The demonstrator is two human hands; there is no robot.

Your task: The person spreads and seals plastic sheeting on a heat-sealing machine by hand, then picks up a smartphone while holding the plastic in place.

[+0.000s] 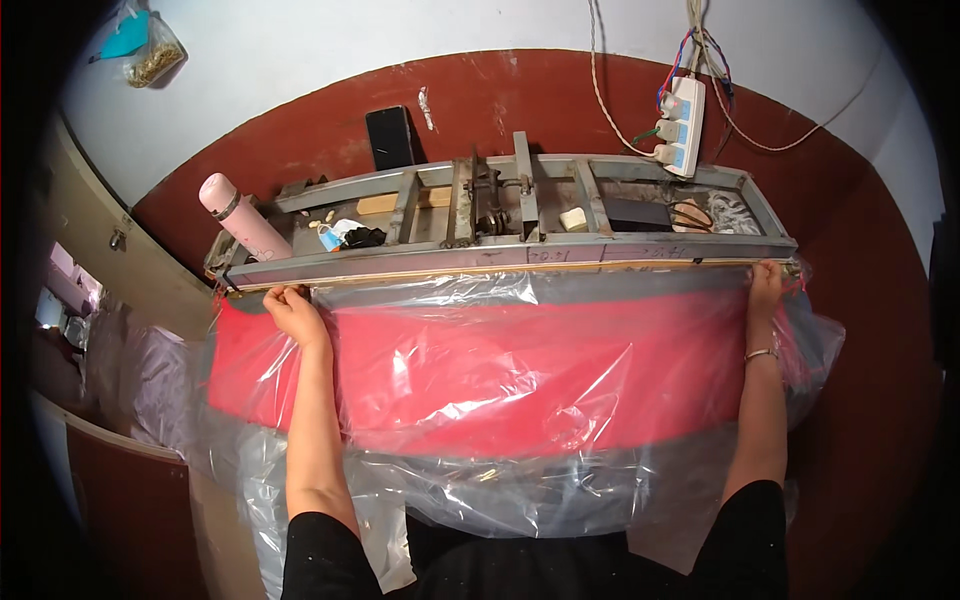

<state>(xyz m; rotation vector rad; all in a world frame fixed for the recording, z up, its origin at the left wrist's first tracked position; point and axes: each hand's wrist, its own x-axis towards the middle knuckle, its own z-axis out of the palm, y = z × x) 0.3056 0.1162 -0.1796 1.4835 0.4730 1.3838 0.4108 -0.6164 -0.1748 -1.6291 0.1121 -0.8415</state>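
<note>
A large clear plastic bag [600, 490] lies spread in front of me, with folded red cloth [450, 370] bordered by dark grey showing through it. Its far edge runs along a long metal frame [400, 250] with a wooden strip [480, 268] at the front. My left hand [292, 312] is closed in a pinch on the bag's far edge, toward its left end. At the far right corner, the fingers of my right hand [766, 285] are likewise closed on the plastic, close against the strip. Both arms reach straight forward over the bag.
On the frame stand a pink flask [245, 218] and small items, including a dark box [638, 215]. A phone [389, 138] leans against the wall behind. A white power strip [681, 125] hangs with cables at the right. Clear plastic [160, 380] hangs at the left.
</note>
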